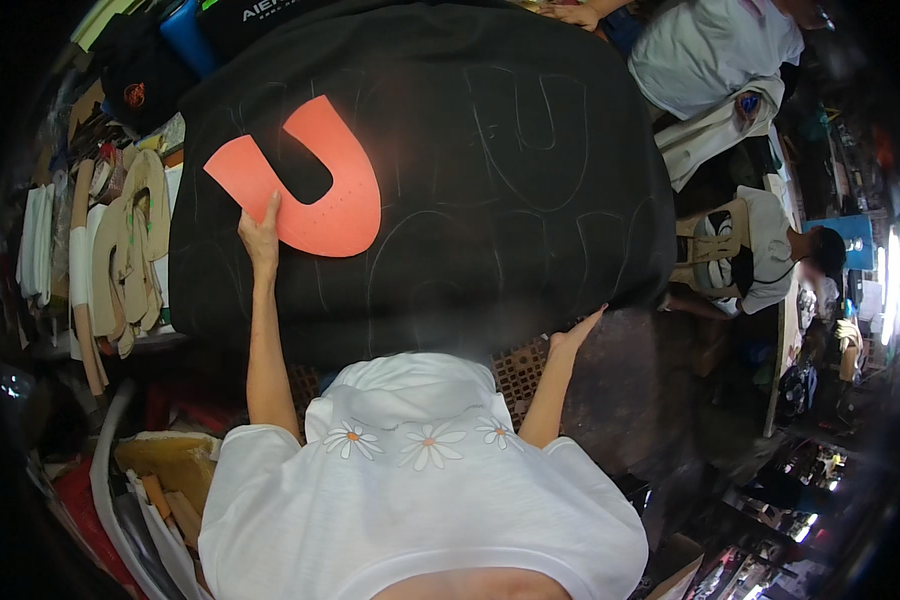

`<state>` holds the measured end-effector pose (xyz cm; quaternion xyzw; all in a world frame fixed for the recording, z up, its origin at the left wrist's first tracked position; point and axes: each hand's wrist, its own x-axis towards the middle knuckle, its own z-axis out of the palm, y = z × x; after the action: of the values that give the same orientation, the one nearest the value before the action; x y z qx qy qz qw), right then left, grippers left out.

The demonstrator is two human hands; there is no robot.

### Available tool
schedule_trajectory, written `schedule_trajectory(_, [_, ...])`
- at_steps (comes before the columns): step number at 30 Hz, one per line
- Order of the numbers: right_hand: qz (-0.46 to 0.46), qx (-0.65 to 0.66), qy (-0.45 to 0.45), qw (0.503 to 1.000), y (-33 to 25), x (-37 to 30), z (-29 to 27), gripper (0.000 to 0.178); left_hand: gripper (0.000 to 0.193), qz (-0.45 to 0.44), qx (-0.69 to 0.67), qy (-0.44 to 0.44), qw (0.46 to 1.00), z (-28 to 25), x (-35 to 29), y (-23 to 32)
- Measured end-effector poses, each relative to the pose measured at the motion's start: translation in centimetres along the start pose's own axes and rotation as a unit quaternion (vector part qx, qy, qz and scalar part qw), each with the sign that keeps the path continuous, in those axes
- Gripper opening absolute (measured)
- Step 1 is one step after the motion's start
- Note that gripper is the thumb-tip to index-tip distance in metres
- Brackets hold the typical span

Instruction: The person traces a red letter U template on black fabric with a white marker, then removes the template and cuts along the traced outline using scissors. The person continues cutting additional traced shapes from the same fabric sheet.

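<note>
A coral-orange U-shaped template lies tilted on a black cloth, its two arms pointing to the upper left. My left hand grips its left arm near the curve, thumb on top and fingers at the outer edge. Thin pale outlines of curved shapes are drawn across the cloth, the clearest a U at the far right. At the near right edge of the cloth rests my right hand, fingers stretched out along the border. I see no tool in it, though its fingertips are partly hidden.
Beige curved pieces and rolled material are stacked on the left. A blue object stands at the far left corner. A person in a light shirt is at the far right; another person sits farther right. A crate shows below the cloth.
</note>
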<state>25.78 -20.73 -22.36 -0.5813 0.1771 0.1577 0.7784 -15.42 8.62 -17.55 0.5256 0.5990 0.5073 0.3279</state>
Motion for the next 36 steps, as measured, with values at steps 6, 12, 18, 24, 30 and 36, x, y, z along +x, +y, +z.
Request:
schedule_trajectory(6, [-0.162, 0.019, 0.092, 0.982, -1.7, -0.5, 1.1, 0.03, 0.041, -0.006, -0.015, 0.002, 1.0, 0.1, 0.1, -0.4])
schedule_trajectory(12, [-0.406, 0.015, 0.127, 0.905, -10.9, -1.0, 2.6, 0.036, 0.039, 0.004, -0.003, 0.006, 1.0, 0.4, 0.6, -1.4])
schedule_trajectory(18, [-0.458, 0.09, 0.157, 0.87, -20.8, 2.9, 3.4, 0.039, 0.037, 0.0, -0.069, 0.015, 0.997, 4.6, -0.6, -0.8])
schedule_trajectory(24, [-0.457, -0.043, 0.331, 0.824, -25.5, 13.0, -2.4, 0.039, 0.034, -0.023, 0.024, -0.048, 0.998, 10.2, -5.0, 2.0])
schedule_trajectory(30, [-0.403, -0.113, 0.4, 0.815, -26.7, 19.8, -5.6, 0.049, 0.04, -0.058, -0.115, -0.133, 0.983, 13.7, -8.3, 6.0])
schedule_trajectory(36, [-0.441, -0.191, 0.373, 0.793, -23.0, 20.6, -2.7, 0.044, 0.041, -0.123, -0.25, -0.232, 0.932, 13.0, -7.7, 5.9])
